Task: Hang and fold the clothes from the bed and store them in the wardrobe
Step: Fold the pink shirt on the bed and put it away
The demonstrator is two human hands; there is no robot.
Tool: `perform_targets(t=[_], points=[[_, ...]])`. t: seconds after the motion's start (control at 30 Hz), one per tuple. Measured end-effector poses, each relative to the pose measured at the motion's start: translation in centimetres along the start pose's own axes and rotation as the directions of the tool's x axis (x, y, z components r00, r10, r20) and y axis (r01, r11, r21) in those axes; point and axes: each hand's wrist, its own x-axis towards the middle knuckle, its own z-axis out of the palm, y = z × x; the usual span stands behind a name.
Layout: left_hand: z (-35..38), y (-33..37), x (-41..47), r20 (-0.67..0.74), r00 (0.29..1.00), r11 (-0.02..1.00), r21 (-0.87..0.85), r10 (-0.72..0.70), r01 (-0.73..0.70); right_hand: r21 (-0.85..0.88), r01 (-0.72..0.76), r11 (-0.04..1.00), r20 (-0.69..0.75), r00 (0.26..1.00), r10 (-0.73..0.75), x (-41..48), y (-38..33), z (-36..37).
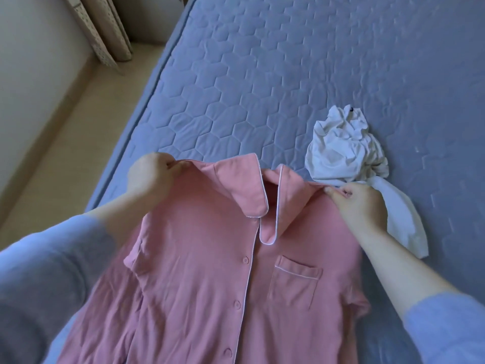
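A pink button-up pyjama shirt (210,271) with white piping and a chest pocket is spread front-up at the near edge of the bed, collar pointing away from me. My left hand (151,177) pinches the shirt's left shoulder by the collar. My right hand (359,203) pinches its right shoulder. A crumpled white garment (343,151) lies on the bed just beyond my right hand, one end trailing under my wrist.
The bed has a blue quilted cover (288,61) that stretches far ahead and to the right. Its left edge runs diagonally beside a beige floor (65,153). A patterned curtain (102,30) hangs at the upper left.
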Motion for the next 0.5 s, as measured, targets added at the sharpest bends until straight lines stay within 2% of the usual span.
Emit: perform_targets(t=[0.17, 0.3, 0.43, 0.5], points=[[3.9, 0.3, 4.7, 0.012, 1.000, 1.000, 0.024, 0.011, -0.011, -0.070, -0.039, 0.997, -0.064, 0.997, 0.034, 4.0, -0.1, 3.9], [8.5, -0.7, 6.0, 0.049, 0.999, 0.999, 0.038, -0.019, 0.017, -0.116, -0.144, 0.983, -0.071, 0.988, 0.137, 5.0, 0.9, 8.2], [11.2, -2.5, 6.5, 0.120, 0.993, 0.994, 0.106, -0.009, -0.004, -0.187, -0.195, 0.963, -0.071, 0.980, 0.185, 4.6, 1.2, 11.2], [11.8, -3.3, 6.9, 0.175, 0.985, 0.999, 0.050, 0.008, -0.017, -0.206, -0.176, 0.963, -0.093, 0.983, 0.160, 4.3, 0.9, 12.0]])
